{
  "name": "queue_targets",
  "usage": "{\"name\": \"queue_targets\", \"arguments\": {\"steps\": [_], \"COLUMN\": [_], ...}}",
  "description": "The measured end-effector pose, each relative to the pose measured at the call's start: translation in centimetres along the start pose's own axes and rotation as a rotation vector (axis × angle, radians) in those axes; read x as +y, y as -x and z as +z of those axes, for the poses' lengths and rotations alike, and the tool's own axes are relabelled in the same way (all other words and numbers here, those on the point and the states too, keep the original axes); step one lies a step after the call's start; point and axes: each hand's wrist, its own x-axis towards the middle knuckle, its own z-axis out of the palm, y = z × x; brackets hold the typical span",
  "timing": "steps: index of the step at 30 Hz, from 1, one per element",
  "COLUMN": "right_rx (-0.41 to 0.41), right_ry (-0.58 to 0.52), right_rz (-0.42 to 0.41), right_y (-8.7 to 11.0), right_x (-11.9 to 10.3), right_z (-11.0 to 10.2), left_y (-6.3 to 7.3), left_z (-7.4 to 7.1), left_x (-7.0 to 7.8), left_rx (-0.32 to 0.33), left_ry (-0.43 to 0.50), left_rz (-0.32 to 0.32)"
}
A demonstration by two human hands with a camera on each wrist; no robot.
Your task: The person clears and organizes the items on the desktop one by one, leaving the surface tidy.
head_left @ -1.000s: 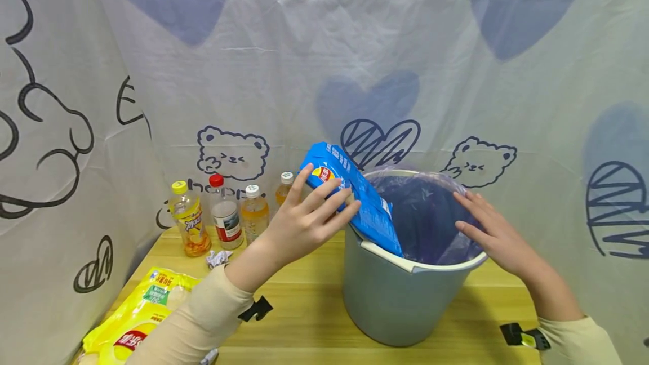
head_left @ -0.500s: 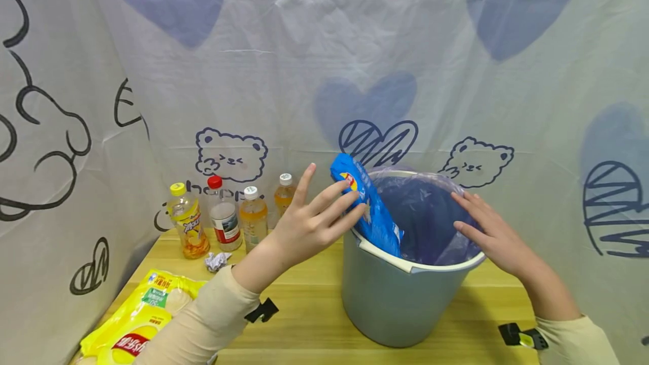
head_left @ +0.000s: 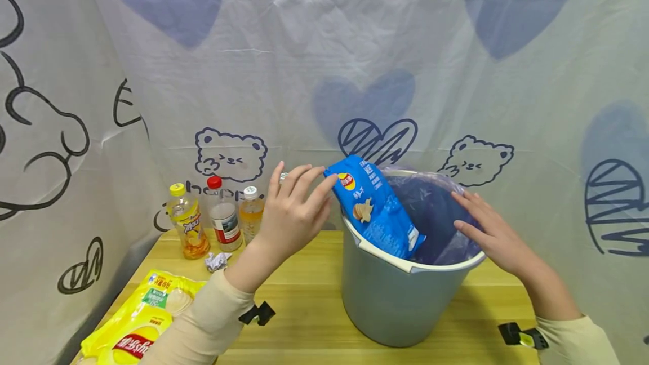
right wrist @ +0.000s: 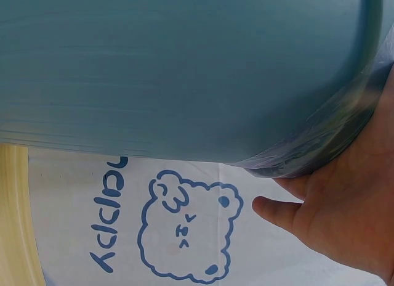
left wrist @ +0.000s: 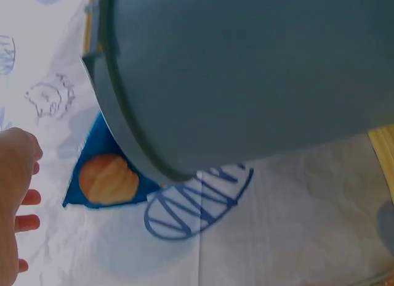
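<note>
A blue chip bag [head_left: 377, 207] leans over the left rim of a grey bin [head_left: 390, 303], its lower end inside the purple bag liner [head_left: 431, 213]. My left hand [head_left: 294, 207] is at the bag's upper left corner, fingertips overlapping it in the head view. In the left wrist view that hand [left wrist: 12, 206] shows loose fingers, with a gap between them and the blue bag [left wrist: 108, 178]. My right hand [head_left: 494, 235] rests at the bin's right rim with straight fingers. Its thumb stands free of the bin wall in the right wrist view, where the hand [right wrist: 345, 212] touches the liner.
A yellow chip bag [head_left: 147, 314] lies at the table's left, near a crumpled paper ball [head_left: 218, 262]. Behind stand bottles: one yellow-capped [head_left: 187, 221], one red-capped [head_left: 225, 216], one white-capped [head_left: 250, 213]. A printed cloth [head_left: 304, 44] hangs behind the wooden table [head_left: 299, 297].
The blue chip bag has turned its printed front toward me and sits further over the bin. My left hand's fingers have drawn back left to its upper corner. The right hand stays put.
</note>
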Motion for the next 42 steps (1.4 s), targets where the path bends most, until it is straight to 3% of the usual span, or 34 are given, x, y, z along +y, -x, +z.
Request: {"name": "queue_targets", "arguments": {"steps": [2,6,21,30,35,42], "right_rx": [-0.001,0.002,0.003,0.001,0.002,0.002], "right_ry": [0.003,0.006,0.009,0.004,0.008,0.002], "right_rz": [0.000,-0.004,-0.006,0.000,-0.002,-0.011], "right_y": [0.0,0.0,0.0,0.0,-0.1,0.0], "right_x": [0.0,0.0,0.0,-0.1,-0.1,-0.2], "right_z": [0.0,0.0,0.0,0.0,-0.1,-0.1], "left_y": [0.3,0.7,0.6,0.1,-0.4,-1.3], "left_z": [0.2,0.5,1.7,1.8,2.3,2.9], "left_x": [-0.3,-0.6,-0.1,0.3,0.7,1.9], "left_rx": [-0.025,-0.064,-0.141,-0.073,-0.073,-0.098], "left_ry": [0.010,0.011,0.067,0.066,0.080,0.075], "left_rz": [-0.057,-0.104,-0.149,-0.140,-0.129,-0.036]}}
